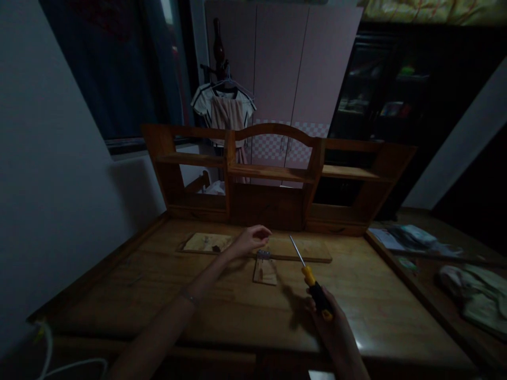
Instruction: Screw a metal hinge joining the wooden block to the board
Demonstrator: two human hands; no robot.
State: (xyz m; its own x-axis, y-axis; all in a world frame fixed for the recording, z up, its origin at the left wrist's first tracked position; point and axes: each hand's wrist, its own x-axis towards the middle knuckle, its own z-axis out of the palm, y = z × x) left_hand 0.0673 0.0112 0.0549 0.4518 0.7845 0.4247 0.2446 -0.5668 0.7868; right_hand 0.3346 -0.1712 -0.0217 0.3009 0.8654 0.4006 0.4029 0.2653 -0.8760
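Observation:
My right hand (330, 316) is wrapped round the black and yellow handle of a screwdriver (311, 279). Its metal shaft points up and away, with the tip above the table. My left hand (251, 240) hovers over a long flat wooden board (299, 249), its fingers loosely bent and apart, and nothing visible between them. Just below that hand, a small metal piece like a hinge (263, 254) lies where the long board meets a short wooden piece (265, 272). A dark mark or small object (216, 248) shows on the board's left part; I cannot tell which.
The wooden tabletop (178, 295) carries a shelf unit (273, 171) along its back edge. Papers and a plastic bag (415, 237) lie on a surface to the right, near folded cloth (483, 295). A white cable (49, 343) hangs at the lower left.

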